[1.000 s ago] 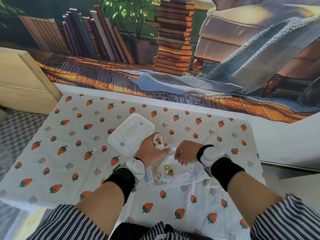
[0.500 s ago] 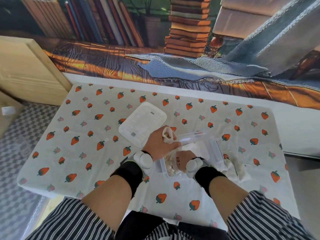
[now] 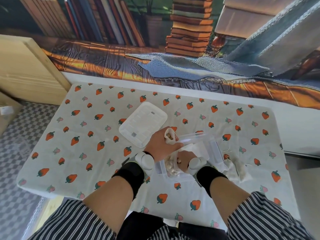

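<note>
A clear plastic box (image 3: 214, 149) stands on the strawberry-print tablecloth (image 3: 83, 153) just in front of me. My left hand (image 3: 160, 144) grips a small cream cloth pouch (image 3: 169, 135) with its mouth open, held over the box's near-left corner. Inside the box my right hand (image 3: 186, 160) is curled down into a heap of small pale pieces (image 3: 170, 166). Whether it holds any of them is hidden by the fingers.
The box's white lid (image 3: 142, 123) lies flat to the left behind my hands. More filled cloth pouches (image 3: 238, 166) lie right of the box. A wooden cabinet (image 3: 26, 70) stands at the table's far left, and the printed wall backdrop runs along the far edge.
My right hand dropped from the box's rim beside the pouch into the near end of the box. The left hand kept its grip on the pouch. The camera tilted down.
</note>
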The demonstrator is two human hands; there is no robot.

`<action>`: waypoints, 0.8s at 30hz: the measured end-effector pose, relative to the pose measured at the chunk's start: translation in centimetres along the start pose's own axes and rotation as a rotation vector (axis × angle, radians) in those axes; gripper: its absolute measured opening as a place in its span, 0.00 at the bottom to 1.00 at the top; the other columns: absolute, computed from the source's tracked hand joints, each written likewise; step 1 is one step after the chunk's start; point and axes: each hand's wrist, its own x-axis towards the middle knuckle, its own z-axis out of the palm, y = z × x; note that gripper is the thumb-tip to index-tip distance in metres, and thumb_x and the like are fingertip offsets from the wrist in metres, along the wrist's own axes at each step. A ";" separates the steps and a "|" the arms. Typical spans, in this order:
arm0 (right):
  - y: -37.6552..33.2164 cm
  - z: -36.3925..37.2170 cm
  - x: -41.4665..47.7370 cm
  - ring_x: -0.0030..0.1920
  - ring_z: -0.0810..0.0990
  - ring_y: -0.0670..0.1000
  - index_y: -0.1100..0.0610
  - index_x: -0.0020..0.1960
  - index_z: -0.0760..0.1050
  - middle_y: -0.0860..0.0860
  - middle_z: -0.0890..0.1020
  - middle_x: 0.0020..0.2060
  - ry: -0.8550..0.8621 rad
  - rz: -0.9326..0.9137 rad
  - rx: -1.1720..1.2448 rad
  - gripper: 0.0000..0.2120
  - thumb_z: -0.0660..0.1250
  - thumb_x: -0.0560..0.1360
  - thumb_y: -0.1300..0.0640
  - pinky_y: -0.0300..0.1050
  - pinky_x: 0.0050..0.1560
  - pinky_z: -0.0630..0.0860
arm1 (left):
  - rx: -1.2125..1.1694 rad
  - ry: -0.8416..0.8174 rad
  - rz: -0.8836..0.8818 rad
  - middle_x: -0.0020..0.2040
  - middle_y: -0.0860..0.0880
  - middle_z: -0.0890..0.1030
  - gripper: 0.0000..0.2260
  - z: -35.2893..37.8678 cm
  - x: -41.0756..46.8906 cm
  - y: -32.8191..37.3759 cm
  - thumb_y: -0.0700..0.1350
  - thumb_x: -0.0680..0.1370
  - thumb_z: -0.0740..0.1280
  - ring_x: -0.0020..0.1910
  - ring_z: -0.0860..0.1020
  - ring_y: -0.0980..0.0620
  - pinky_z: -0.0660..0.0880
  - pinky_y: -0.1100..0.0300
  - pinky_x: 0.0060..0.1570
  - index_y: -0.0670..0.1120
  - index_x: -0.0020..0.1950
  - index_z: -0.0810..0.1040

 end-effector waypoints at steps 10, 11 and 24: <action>0.7 -1.7 -1.8 0.47 0.82 0.55 0.55 0.48 0.80 0.52 0.83 0.48 -0.095 -0.002 0.115 0.10 0.60 0.80 0.57 0.44 0.51 0.78 | 0.060 -0.022 -0.039 0.40 0.63 0.81 0.14 -0.4 -0.5 0.0 0.45 0.71 0.79 0.42 0.79 0.60 0.78 0.60 0.50 0.39 0.47 0.78; 1.0 -2.2 -2.2 0.48 0.84 0.56 0.55 0.49 0.80 0.52 0.84 0.46 -0.103 0.000 0.186 0.10 0.60 0.79 0.60 0.46 0.53 0.81 | 0.062 -0.025 -0.047 0.40 0.63 0.81 0.14 -0.3 -0.5 0.1 0.45 0.71 0.79 0.42 0.79 0.61 0.78 0.60 0.51 0.39 0.48 0.78; 3.0 -10.9 -7.5 0.32 0.73 0.50 0.63 0.51 0.77 0.56 0.81 0.35 -0.072 -0.031 0.685 0.11 0.61 0.82 0.57 0.39 0.31 0.71 | 0.042 -0.015 -0.035 0.44 0.47 0.83 0.14 -0.7 -0.4 2.2 0.49 0.69 0.80 0.47 0.82 0.48 0.79 0.52 0.51 0.45 0.45 0.77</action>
